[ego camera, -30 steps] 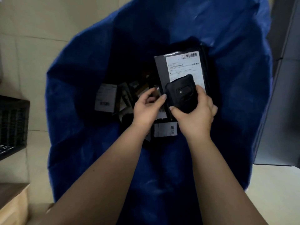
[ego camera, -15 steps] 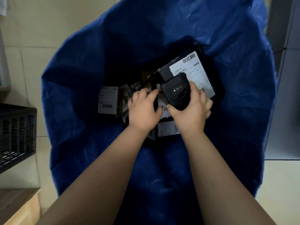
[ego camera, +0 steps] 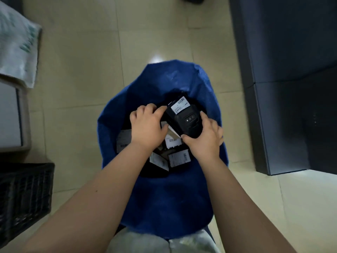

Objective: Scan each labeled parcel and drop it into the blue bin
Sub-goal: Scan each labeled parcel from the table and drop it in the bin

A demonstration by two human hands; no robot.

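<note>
A blue bin of woven fabric stands on the floor in front of me, and several dark parcels with white labels lie inside it. My right hand grips a black handheld scanner over the bin's mouth. Just beyond the scanner is a dark parcel with a white barcode label. My left hand is above the bin with fingers curled at that parcel's left edge; whether it grips the parcel is hidden.
A black plastic crate stands at the left. A white sack lies on a grey box at the upper left. A dark cabinet fills the right side. Beige floor tiles surround the bin.
The view has pulled back and up, so the bin looks smaller. Both hands have risen from deep in the bin to its mouth. The labelled parcel sits closer behind the scanner.
</note>
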